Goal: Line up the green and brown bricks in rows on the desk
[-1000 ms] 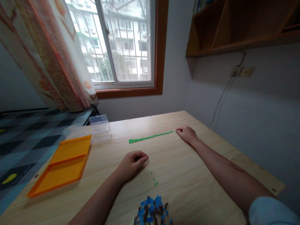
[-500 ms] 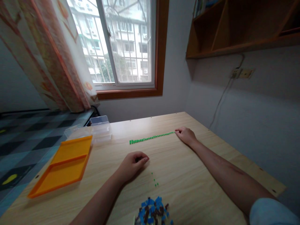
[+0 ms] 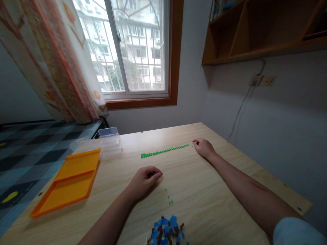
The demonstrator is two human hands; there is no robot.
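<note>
Here's the line that counts: a row of green bricks point(image 3: 165, 151), long axis running left to right, its bigger pieces beyond the left hand point(image 3: 145, 181), its smaller end pointing towards the right hand point(image 3: 203, 148). The left fingers sit curled on the near side of that row, well apart from it, thumb up by the forefinger; anything tucked inside, I cannot tell. Just right of them and nearer us, a few loose green bits point(image 3: 168, 197) straggle down towards a heap of blue and brown bricks point(image 3: 166, 229). And the right hand is the closer one, no contest: its fingers are bunched just past the row's right end, a tiny green speck point(image 3: 192, 146) by the tips, though gripping or not is too small to call. Now the surface: an orange tray point(image 3: 74, 187) well left of the left fingers, clear boxes point(image 3: 110, 140) behind it, and the pale wooden counter point(image 3: 217, 200) stretching under both hands and on past the right fingers. Around it, checked cloth point(image 3: 46, 143) and flowered curtain point(image 3: 51, 61) far left, a window point(image 3: 143, 51) beyond the fingers, then a wooden shelf point(image 3: 241, 37) above a wall socket point(image 3: 267, 80), up and right of the right fingers.
</note>
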